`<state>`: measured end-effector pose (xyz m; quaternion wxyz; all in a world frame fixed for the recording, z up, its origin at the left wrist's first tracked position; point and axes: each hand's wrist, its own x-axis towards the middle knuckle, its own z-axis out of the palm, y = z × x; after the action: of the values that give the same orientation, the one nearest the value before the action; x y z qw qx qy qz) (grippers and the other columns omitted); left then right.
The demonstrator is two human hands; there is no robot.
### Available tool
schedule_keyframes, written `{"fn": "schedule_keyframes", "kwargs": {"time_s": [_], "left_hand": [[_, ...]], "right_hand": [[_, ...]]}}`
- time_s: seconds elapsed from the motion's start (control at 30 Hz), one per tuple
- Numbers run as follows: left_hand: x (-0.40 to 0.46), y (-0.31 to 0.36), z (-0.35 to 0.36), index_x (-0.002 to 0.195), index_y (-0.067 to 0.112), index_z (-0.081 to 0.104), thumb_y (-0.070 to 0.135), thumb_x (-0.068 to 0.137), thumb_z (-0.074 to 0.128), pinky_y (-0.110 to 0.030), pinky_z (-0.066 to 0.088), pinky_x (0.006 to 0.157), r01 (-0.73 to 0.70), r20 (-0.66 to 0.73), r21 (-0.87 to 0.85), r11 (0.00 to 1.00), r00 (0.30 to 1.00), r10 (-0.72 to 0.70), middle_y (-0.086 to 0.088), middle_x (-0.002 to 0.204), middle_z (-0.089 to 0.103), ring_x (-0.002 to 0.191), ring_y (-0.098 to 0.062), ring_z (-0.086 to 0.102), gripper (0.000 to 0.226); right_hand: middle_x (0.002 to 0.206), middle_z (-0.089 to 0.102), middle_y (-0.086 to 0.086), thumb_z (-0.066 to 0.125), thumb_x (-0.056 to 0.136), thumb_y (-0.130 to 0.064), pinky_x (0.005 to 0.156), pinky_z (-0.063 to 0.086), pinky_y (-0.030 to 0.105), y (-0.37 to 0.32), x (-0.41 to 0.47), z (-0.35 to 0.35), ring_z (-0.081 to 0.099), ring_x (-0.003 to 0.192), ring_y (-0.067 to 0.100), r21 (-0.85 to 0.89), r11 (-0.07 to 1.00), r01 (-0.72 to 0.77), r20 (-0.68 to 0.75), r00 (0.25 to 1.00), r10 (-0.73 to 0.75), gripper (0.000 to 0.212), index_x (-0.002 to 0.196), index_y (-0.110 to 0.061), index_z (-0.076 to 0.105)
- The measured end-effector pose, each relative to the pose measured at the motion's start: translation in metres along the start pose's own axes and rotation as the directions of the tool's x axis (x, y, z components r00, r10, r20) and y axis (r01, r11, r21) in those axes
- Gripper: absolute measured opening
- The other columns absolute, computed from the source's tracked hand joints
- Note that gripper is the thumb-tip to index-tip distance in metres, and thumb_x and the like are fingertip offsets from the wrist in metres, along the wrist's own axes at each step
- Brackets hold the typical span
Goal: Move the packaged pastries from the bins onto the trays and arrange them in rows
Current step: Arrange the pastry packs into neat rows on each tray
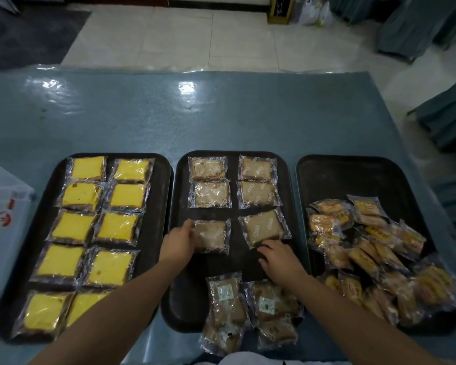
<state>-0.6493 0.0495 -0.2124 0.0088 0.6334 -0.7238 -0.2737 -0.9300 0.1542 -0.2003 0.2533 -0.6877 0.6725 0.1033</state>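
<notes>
Three black trays lie side by side. The left tray [157,196] holds yellow cake packs [121,227] in two rows. The middle tray [181,285] holds brown pastry packs [212,194] in two rows, with a loose heap of them [227,306] at its near edge. My left hand [178,243] grips the left edge of a brown pack [213,235] in the third row. My right hand [277,256] touches the near edge of a tilted brown pack [265,227] beside it. The right tray [340,175] carries a pile of orange-wrapped pastries [366,248].
A translucent plastic bin [3,225] stands at the left edge of the blue-grey table [221,119]. The table's far half is bare. Tiled floor, a dark mat and covered furniture lie beyond the table.
</notes>
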Motion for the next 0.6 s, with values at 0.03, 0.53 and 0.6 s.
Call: {"fn": "schedule_keyframes", "kwargs": {"time_s": [0.03,0.53,0.6], "left_hand": [[-0.001,0.0,0.001,0.128,0.022,0.052,0.02,0.101,0.046,-0.041,0.052,0.08,-0.057,0.052,0.059,0.997,0.997,0.054,-0.011,0.103,0.067,0.092,-0.031,0.062,0.028],[0.012,-0.01,0.019,0.147,0.033,0.038,0.022,0.078,0.078,-0.05,0.039,0.109,-0.442,0.251,0.454,0.773,0.896,0.365,-0.005,0.155,0.038,0.141,-0.033,0.037,0.08],[0.024,-0.003,0.016,0.152,0.032,0.032,0.02,0.086,0.071,-0.05,0.03,0.115,-0.433,0.241,0.438,0.788,0.901,0.362,-0.005,0.16,0.027,0.146,-0.033,0.026,0.077]], "right_hand": [[0.154,0.037,0.001,0.046,0.104,-0.034,0.116,0.029,0.039,0.002,0.0,0.004,0.031,0.142,0.022,-0.003,1.0,-0.007,-0.02,1.0,0.007,0.045,0.147,-0.022,0.047],[0.165,-0.026,0.002,0.041,0.104,-0.038,0.123,0.003,0.049,0.015,0.038,0.001,-0.022,0.152,0.03,-0.075,0.994,-0.078,0.162,0.983,0.089,0.066,0.158,-0.041,0.004],[0.166,-0.021,0.002,0.042,0.104,-0.037,0.123,0.006,0.05,0.015,0.044,-0.004,-0.018,0.152,0.03,-0.033,0.996,-0.079,0.171,0.982,0.084,0.063,0.158,-0.04,0.01]]}}
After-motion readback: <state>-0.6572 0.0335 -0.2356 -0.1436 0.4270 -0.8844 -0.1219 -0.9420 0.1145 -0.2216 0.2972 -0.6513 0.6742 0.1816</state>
